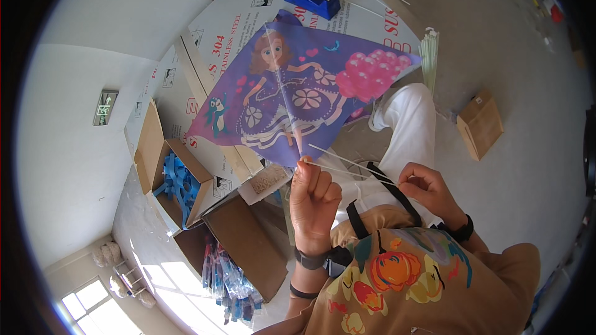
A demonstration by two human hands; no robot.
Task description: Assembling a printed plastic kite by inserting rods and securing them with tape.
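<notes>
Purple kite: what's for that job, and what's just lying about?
Probably the job:
purple kite, tip in the left hand
thin white sticks in the right hand

Probably lying about:
lone brown box at right
blue tape dispenser, though perhaps useful

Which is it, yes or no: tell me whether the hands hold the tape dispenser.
No, the tape dispenser sits on the table, beyond the kite.

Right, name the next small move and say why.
Probably ease the tip of the upper thin white rod to the bottom corner of the purple kite: the left hand pinches that corner, the right hand holds the rod's other end, and the tip shows just outside the left hand.
</notes>
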